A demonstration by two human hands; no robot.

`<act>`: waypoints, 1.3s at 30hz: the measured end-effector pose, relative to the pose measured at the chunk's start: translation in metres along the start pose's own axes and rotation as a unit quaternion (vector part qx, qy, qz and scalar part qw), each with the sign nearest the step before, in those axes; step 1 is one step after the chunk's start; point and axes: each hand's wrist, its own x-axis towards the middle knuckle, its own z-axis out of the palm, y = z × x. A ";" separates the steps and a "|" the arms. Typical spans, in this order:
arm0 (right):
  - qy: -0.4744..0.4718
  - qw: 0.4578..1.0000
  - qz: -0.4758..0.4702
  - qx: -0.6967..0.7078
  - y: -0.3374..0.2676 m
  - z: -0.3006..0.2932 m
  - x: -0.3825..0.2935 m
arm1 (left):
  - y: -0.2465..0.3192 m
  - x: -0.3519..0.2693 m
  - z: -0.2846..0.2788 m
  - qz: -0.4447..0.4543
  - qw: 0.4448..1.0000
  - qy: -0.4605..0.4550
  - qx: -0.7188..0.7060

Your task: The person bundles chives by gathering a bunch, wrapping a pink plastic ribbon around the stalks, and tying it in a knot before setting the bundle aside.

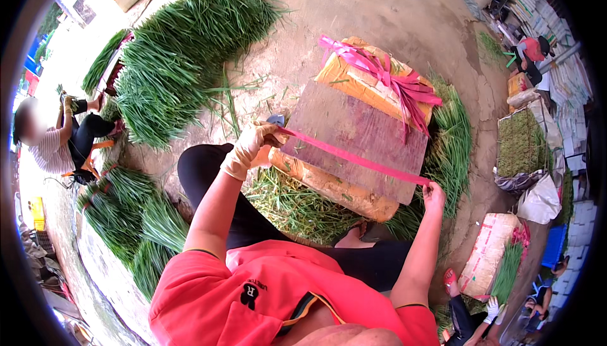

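A flat pink strap (353, 157) stretches between my hands across a worn wooden board (351, 132). My left hand (253, 144), in a pale glove, pinches one end above the board's left edge; a dark object, not clearly identifiable, shows beside it. My bare right hand (433, 195) grips the other end just past the board's right corner. The board lies on a block wrapped in orange-brown tape (327, 182). At its far side a taped foam block (379, 78) carries a bundle of loose pink straps (386, 73).
Long green leafy stalks (189, 47) are heaped at the upper left; tied bundles (123, 213) lie at lower left. More stalks (450, 142) lie right of the board, trimmings (294, 204) below it. A person (52, 142) sits at left; another's gloved hands (495, 310) hold stalks at lower right.
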 end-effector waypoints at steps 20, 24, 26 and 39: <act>-0.635 0.680 -0.138 -0.341 0.015 0.204 -0.183 | 0.039 -0.005 0.051 0.113 0.981 -0.154 -0.037; -0.571 0.707 -0.196 -0.369 0.024 0.204 -0.189 | 0.030 0.001 0.055 0.083 0.989 -0.120 -0.011; -0.489 0.738 -0.301 -0.355 0.036 0.200 -0.195 | 0.026 -0.006 0.068 0.084 0.996 -0.022 -0.033; -0.429 0.751 -0.372 -0.337 0.059 0.187 -0.206 | -0.007 -0.022 0.109 0.028 0.992 0.058 -0.109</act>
